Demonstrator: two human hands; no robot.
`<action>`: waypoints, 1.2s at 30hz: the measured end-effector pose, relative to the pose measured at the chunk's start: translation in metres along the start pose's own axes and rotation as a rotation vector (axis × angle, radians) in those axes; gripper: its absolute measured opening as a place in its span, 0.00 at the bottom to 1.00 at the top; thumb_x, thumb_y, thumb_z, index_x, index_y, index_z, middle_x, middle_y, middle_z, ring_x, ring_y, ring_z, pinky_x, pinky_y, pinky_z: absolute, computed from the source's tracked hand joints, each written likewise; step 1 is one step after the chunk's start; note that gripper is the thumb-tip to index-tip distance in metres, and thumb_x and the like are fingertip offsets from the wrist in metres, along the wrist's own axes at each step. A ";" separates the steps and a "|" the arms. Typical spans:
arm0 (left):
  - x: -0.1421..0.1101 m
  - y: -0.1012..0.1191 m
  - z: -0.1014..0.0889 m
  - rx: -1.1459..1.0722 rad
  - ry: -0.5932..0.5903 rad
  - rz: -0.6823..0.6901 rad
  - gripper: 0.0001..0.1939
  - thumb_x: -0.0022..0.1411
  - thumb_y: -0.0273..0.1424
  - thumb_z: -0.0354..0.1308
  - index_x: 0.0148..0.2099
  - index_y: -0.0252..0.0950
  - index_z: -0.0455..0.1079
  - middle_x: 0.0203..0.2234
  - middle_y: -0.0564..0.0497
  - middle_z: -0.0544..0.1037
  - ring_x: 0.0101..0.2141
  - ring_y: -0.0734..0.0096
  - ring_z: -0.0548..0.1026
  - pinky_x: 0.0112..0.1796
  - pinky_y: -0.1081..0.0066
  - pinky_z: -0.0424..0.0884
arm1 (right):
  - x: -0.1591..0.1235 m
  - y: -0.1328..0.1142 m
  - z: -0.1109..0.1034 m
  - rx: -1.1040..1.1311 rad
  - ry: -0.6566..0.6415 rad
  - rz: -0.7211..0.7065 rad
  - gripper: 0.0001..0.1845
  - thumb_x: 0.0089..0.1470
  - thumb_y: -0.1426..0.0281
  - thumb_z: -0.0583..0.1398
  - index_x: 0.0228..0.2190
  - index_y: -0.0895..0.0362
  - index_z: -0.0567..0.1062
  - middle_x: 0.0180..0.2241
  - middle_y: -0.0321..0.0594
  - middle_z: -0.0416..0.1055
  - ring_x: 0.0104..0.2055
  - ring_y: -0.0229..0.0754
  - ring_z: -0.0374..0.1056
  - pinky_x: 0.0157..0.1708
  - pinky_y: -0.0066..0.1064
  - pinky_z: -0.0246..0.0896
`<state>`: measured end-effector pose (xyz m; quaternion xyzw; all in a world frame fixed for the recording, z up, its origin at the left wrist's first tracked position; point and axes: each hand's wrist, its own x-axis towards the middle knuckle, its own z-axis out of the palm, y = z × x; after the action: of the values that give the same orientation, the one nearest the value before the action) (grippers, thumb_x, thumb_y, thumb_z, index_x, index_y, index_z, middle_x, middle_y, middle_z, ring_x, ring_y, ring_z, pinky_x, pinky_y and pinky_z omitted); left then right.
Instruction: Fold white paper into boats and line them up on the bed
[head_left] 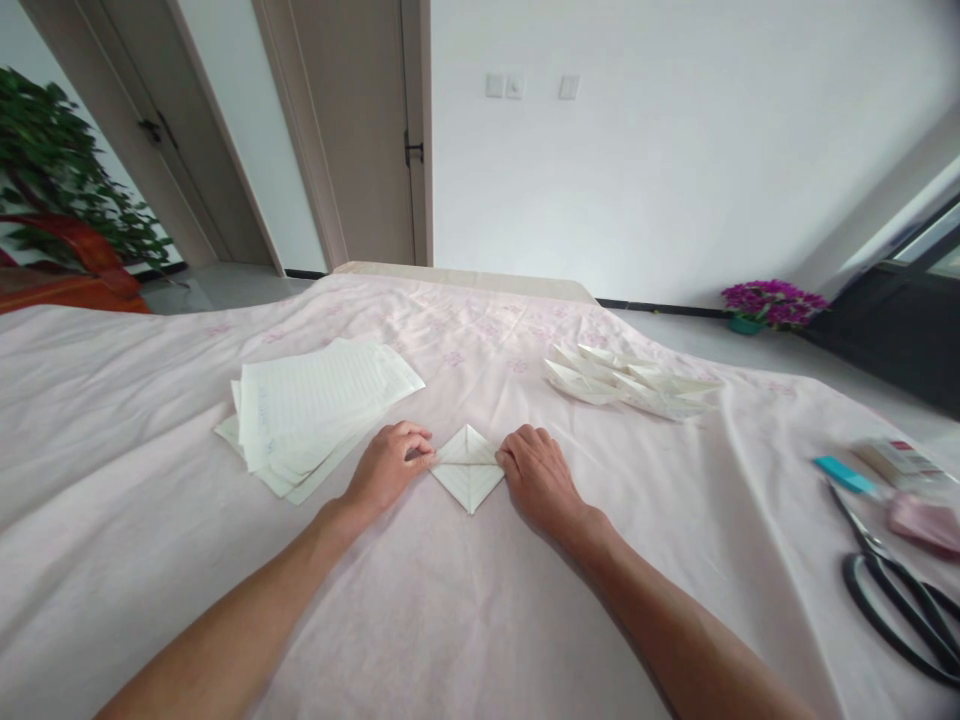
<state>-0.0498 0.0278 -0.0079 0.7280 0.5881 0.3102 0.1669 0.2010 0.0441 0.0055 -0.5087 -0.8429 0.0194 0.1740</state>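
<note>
Head view: pale pink cloth (405, 620), creased, faintly flowered. Folded paper diamond (469, 488) lies flat on it, between the hands; left hand (384, 465) pinches its left corner, right hand (541, 475) its right. Lined sheets (315, 400) fanned at left, pointed paper shapes (592, 384) clustered at right, scissors (881, 580) nearer. Beyond: white wall (660, 180), brown door (360, 130), purple flowers (772, 302) on grey floor (679, 327).

- No text is being shown legibly anywhere in the frame.
- At centre left, faint bluish marks (262, 415) are being borne by lined sheets (322, 395), too blurred for reading.
- Near the right edge, reddish print (909, 450) is being carried by a packet (889, 464), likewise illegible.
</note>
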 end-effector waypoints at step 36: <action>0.019 0.012 0.015 0.361 0.010 0.041 0.17 0.65 0.42 0.55 0.28 0.37 0.72 0.31 0.50 0.72 0.35 0.65 0.70 0.40 0.66 0.62 | 0.010 -0.003 -0.005 -0.025 -0.053 0.053 0.17 0.64 0.63 0.53 0.25 0.56 0.70 0.31 0.40 0.69 0.36 0.40 0.60 0.35 0.31 0.45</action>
<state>-0.0285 0.0447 -0.0068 0.7564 0.6200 0.2067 0.0244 0.1962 0.0505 0.0135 -0.5324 -0.8336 0.0267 0.1446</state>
